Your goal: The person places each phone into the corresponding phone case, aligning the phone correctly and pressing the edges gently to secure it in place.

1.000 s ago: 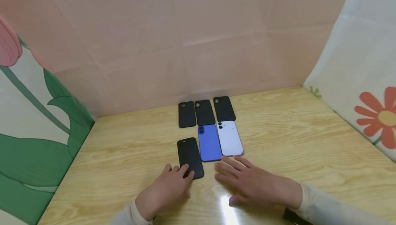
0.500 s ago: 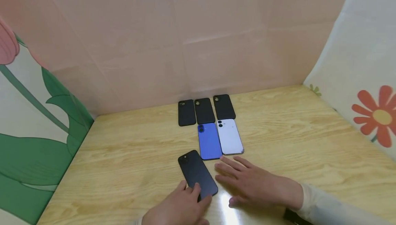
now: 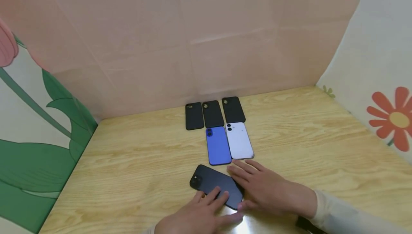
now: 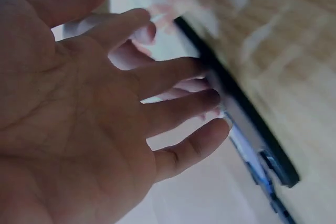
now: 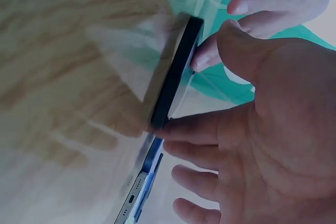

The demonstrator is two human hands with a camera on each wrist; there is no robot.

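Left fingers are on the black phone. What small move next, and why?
I'd probably pinch the black phone at its right end with the right hand: that hand's thumb and forefinger are beside that end, while fingers of the left hand rest on the phone's back and may steady it.

1. We see a table (image 3: 138, 155) with a pale, wood-grained top that shines near the front.
2. Toward its back edge we find a row of three black cases: a left case (image 3: 194, 116), a middle case (image 3: 213, 114) and a right case (image 3: 233, 109).
3. Just in front of the latter two we have a blue phone (image 3: 219, 146) and a white phone (image 3: 240, 141), side by side.
4. Nearest us lies a black phone (image 3: 214, 180), slanted, camera end leftward.
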